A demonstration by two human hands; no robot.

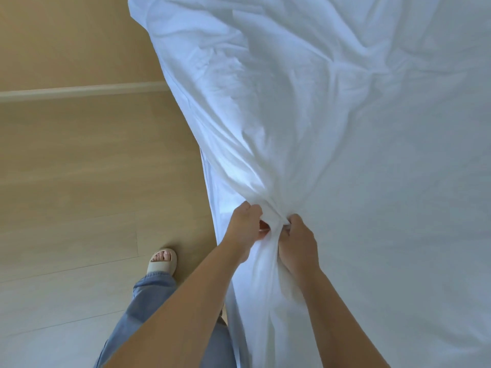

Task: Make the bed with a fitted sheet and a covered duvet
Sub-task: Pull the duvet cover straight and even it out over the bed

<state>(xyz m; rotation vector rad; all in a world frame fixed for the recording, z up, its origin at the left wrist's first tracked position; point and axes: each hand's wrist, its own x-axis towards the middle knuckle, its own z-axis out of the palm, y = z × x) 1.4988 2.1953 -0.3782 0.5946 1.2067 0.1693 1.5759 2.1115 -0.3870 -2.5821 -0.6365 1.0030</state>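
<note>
Sheet (pixel 345 155), white, nearest as a twisted tail that hung down between two bare forearms at the bottom of the view. Could not be told whether fitted sheet or duvet cover. Just left of that tail, blue jeans (pixel 148 301) on one leg, wide at the hem.

Farther up, gathered into a tight bunch and gripped from both sides. Clenched on the bunch from the left, the left hand (pixel 244 227), with fingers (pixel 252 208) curled over the cloth and knuckles up. Clenched on it from the right, the right hand (pixel 297 240), with fingertips (pixel 292 221) pinching the folds close beside the left. Between the two hands, a small red spot (pixel 263 227); could not be told what.

Left of the hands, a cream slipper (pixel 163 261) with toes showing, flat on the floor (pixel 66 181) near the hanging edge of the cloth.

Beyond the grip, fanned out in long creases from the bunch and spread wide across the right and upper parts of the view, rumpled toward the far end. Hid whatever lay beneath. Fell away along its left edge toward pale wood planks.

Farthest off, at the upper left, a white baseboard (pixel 79 91) along the foot of a beige wall (pixel 66 35).
</note>
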